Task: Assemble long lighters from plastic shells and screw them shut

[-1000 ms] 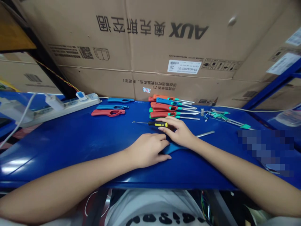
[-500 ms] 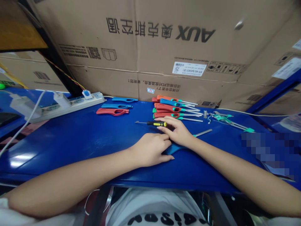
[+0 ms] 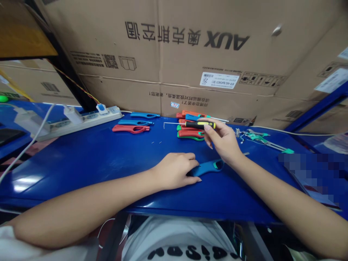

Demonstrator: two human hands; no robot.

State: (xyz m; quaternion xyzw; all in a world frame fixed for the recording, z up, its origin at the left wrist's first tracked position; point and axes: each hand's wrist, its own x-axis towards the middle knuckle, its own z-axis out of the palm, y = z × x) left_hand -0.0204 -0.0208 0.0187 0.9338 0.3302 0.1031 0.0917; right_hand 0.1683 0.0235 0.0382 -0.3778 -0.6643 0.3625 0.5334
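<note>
My left hand [image 3: 176,172] is closed over the left end of a blue long-nose lighter [image 3: 208,169] lying on the table. The lighter's metal nozzle points right, partly hidden behind my right wrist. My right hand [image 3: 223,139] is raised above the lighter and pinches a black-and-yellow screwdriver [image 3: 195,125]. The screwdriver's thin shaft points left, and something tiny seems to cling to its tip. Two small screws [image 3: 160,142] lie on the blue tabletop beyond my left hand.
Several red, orange and blue lighters [image 3: 190,134] lie stacked behind my right hand. Blue and red handle shells [image 3: 130,128] rest at the back left, near a white power strip [image 3: 81,121]. Green-and-metal lighter parts [image 3: 261,136] lie at right. A large cardboard box [image 3: 176,65] stands behind.
My right hand has lifted up and to the right with the screwdriver, uncovering more of the blue lighter. The two small screws now show on the table. My left hand stays in place.
</note>
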